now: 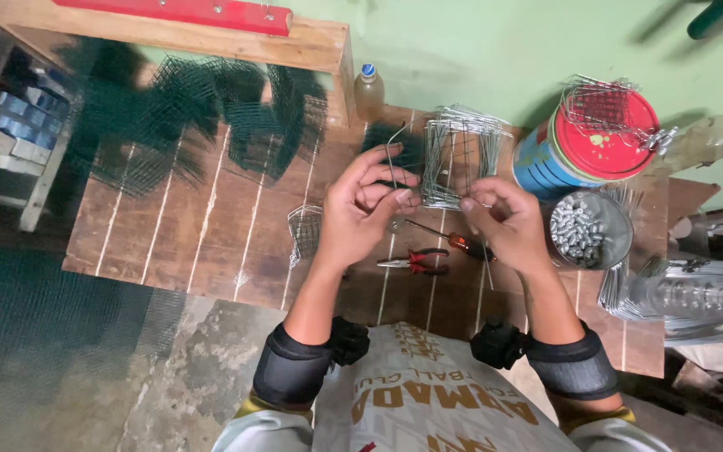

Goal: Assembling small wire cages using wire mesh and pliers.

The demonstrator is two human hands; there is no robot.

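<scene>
Printed sack (428,393) on lap, both hands' grip pinching bent wire (395,155), plank table (211,234), green wall (495,50)

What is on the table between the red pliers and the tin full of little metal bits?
A screwdriver with an orange handle lies between the pliers and the tin, in the head view.

Counted on the bench — two hands (361,209) (504,222), one pliers (416,261), one screwdriver (445,238), two paint cans (583,146) (592,230), three plastic bottles (368,90) (717,138) (696,297) — mesh pieces too tangled to count.
</scene>
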